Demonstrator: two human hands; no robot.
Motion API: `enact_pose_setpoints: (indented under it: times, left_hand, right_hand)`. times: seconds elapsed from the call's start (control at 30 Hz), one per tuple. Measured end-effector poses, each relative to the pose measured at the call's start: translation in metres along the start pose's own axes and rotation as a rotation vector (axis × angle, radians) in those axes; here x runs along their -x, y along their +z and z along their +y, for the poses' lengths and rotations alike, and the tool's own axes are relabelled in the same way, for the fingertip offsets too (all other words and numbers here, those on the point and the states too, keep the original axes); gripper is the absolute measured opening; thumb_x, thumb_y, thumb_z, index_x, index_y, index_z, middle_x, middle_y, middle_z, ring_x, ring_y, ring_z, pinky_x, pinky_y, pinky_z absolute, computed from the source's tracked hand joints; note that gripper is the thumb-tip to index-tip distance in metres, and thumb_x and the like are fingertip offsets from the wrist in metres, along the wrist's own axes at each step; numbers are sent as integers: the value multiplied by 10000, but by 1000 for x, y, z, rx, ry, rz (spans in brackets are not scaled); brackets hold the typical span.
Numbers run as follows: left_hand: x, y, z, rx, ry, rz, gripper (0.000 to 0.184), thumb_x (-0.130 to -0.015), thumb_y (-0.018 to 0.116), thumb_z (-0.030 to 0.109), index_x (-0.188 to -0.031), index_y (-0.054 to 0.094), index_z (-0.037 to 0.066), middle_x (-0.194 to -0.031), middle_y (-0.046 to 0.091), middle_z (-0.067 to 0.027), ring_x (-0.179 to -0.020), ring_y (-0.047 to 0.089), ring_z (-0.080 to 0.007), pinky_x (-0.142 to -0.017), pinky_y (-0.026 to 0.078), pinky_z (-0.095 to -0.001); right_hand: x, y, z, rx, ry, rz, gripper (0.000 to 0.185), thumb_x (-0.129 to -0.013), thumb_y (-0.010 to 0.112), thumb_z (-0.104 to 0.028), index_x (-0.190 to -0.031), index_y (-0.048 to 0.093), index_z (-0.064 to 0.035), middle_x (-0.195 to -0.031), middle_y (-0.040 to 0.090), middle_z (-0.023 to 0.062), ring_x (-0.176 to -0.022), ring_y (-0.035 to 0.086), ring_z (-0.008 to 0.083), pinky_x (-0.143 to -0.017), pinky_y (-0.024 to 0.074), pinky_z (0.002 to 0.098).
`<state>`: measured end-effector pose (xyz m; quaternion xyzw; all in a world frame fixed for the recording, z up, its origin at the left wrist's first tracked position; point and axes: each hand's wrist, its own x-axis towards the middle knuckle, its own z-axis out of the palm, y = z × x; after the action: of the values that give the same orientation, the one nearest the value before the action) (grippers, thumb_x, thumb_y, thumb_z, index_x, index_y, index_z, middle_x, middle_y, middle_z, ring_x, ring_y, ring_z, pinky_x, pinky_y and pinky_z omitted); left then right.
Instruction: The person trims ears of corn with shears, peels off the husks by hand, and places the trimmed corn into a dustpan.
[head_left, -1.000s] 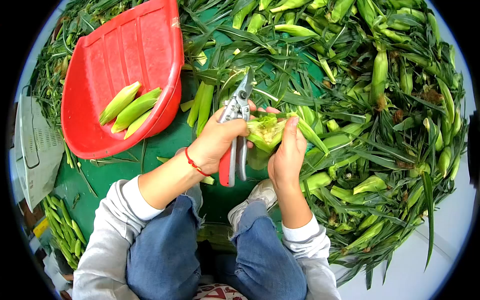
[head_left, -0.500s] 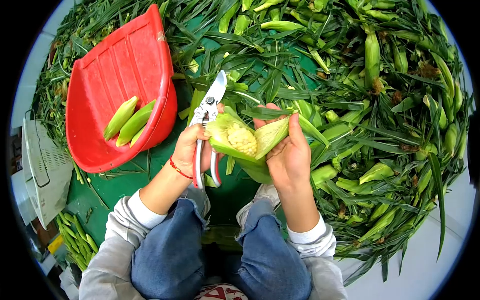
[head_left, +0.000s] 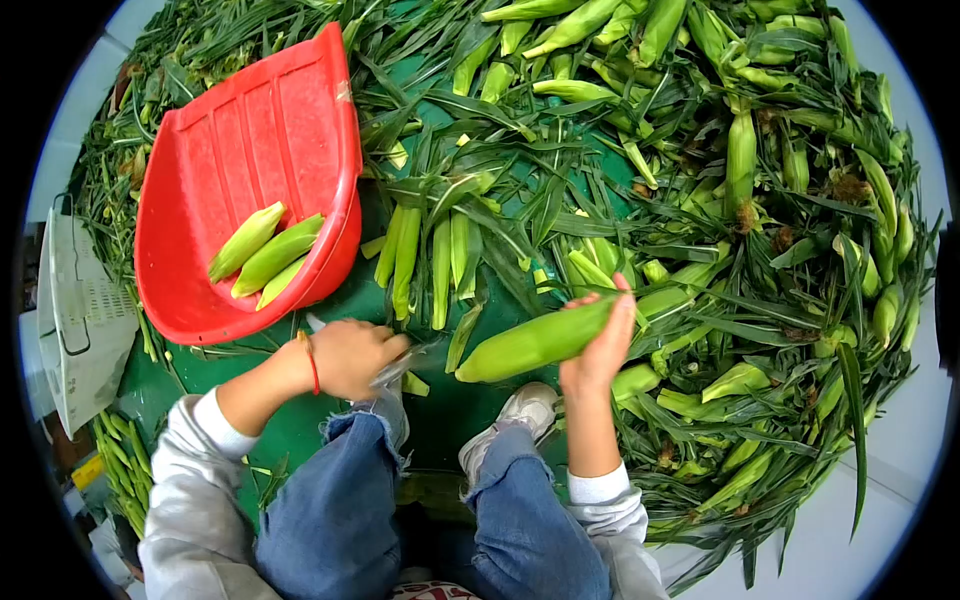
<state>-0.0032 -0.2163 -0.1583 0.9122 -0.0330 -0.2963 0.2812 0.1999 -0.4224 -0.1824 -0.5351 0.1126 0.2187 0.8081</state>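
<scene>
Clock per head view, 12 = top edge. A green corn ear point(head_left: 535, 343) is gripped at one end by the right hand point(head_left: 597, 345), thumb on the near side, fingers mostly hidden behind. From that grip the ear is projected toward 8 o'clock; long axis 8-to-2, narrow free end unsupported above the green surface point(head_left: 440, 405). The end at the grip is partly covered by the hand; exactly where it stops can't be told.

Key relation: the free end is aimed roughly at the left hand point(head_left: 355, 357), which is placed at its 9 o'clock, near but not touching. The ear's body is closer to the right hand, its free end to the left.

Left grip: fingers curled, palm down. Pruning shears point(head_left: 400, 366) appear to be held there; only blurred metal is shown at the hand's 3 o'clock, so blade setting can't be told.

Around it: a red scoop point(head_left: 235, 140) is set at 11 o'clock from the left hand, with three trimmed-looking ears point(head_left: 275, 257) resting inside. A leafy corn pile point(head_left: 740, 380) is spread from 12 round to 5 o'clock of the right hand.
</scene>
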Motion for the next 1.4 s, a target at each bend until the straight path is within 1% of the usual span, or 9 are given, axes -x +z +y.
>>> enact_pose_setpoints:
  times: [0.1,0.3,0.4,0.6,0.77,0.87,1.03,1.1,1.4]
  left_hand:
    - [40,0,-9,-76,-129,-8,541,-613,717,232,-1075,504,48,-823,584,-151,-821,606,-341,-706,486,-456]
    - [53,-2,14,1290,58,442,528,-774,731,284,-1152,465,29,-1108,511,-82,-1007,489,-147,-851,423,-292]
    - [78,0,19,1132,129,488,600,-749,748,264,-1201,437,22,-1029,493,-38,-985,429,-109,-852,394,-259]
    - [279,69,26,1994,71,939,686,-782,702,203,-1356,357,58,-1244,511,-75,-1125,514,-193,-950,436,-363]
    - [445,28,-42,1544,144,2323,335,-896,520,355,-1046,548,57,-836,607,-87,-752,594,-214,-711,497,-342]
    - [574,43,-200,1235,-82,2569,338,-891,538,352,-1024,557,41,-918,601,-106,-806,573,-217,-725,472,-343]
    - [509,60,-221,1707,26,2115,434,-903,518,214,-1215,440,-76,-1305,447,-221,-1226,424,-298,-1049,353,-441]
    - [372,41,-103,1753,422,1362,494,-891,517,279,-1229,440,-72,-1255,489,-203,-1163,479,-277,-996,403,-425]
    - [108,-10,-3,1976,-68,732,560,-739,582,169,-1257,428,24,-996,596,-109,-911,601,-242,-843,481,-370]
  right_hand:
    - [-3,-12,-14,-203,106,108,274,-965,411,-376,-1057,456,-122,-841,480,44,-749,491,198,-716,450,378]
    - [53,84,-9,-302,304,-319,239,-939,479,-356,-960,510,-120,-924,557,54,-835,531,186,-791,459,395]
    - [63,134,-17,-248,236,-451,373,-953,412,-409,-1085,498,-70,-1155,550,108,-1050,527,225,-908,440,416]
    - [-6,58,-58,-119,136,-297,654,-961,390,-427,-1426,200,-9,-1482,216,139,-1380,193,257,-1106,260,360]
    - [6,-23,-78,456,348,-208,547,-953,472,-334,-1420,297,-110,-1447,312,144,-1323,321,311,-1086,268,445]
    - [-8,-94,-56,524,295,-152,505,-970,391,-337,-1370,345,-32,-1359,434,150,-1220,457,295,-982,416,386]
    - [63,-130,-2,704,346,-265,415,-926,510,-288,-1243,496,-21,-1081,625,145,-931,616,203,-803,486,320]
    - [59,-149,18,984,94,-376,309,-897,574,-209,-1145,577,-23,-1004,654,96,-867,617,157,-773,479,290]
    - [-110,-159,-84,1487,-550,310,278,-846,569,-232,-997,623,-5,-917,667,163,-832,643,313,-756,484,383]
